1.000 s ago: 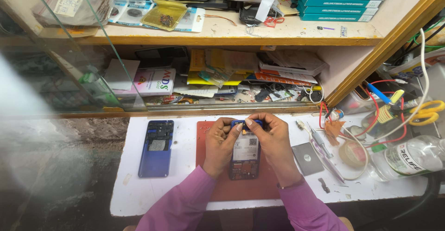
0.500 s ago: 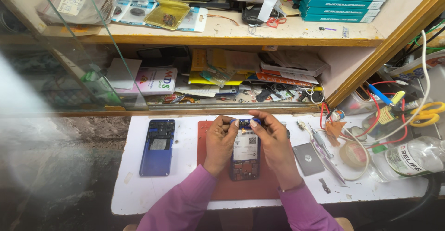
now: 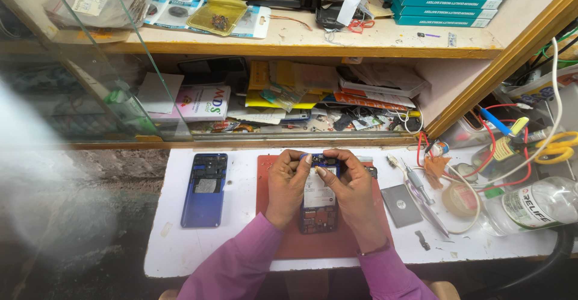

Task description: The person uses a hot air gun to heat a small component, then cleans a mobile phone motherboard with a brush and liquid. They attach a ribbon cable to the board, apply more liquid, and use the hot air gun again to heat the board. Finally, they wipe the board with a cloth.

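Pinching at the top edge of the opened phone (image 3: 318, 200), the left hand (image 3: 288, 185) and the right hand (image 3: 349, 193) meet with thumbs and forefingers pressed together over its exposed upper end; whatever small part sits between the fingertips is too tiny to make out. The opened phone lies face down in the middle of the red mat (image 3: 274, 228), its pale battery and circuit board uncovered.

Several things could go wrong, judging from how it all lies. Both hands work the same small spot, so a slip of one thumb could scrape the bare board or tug a thin connector loose. A small part dropped there could roll off the red mat and vanish among the clutter. Right of the red mat lie a dark square piece (image 3: 401, 205), tweezers (image 3: 421, 191) and a roll of tape (image 3: 459, 199), with red wires (image 3: 481, 155) trailing nearby; a sleeve could sweep them off the table (image 3: 241, 258). Left of the red mat rests the blue back cover (image 3: 205, 189), near the table's edge, where an elbow could knock it down.
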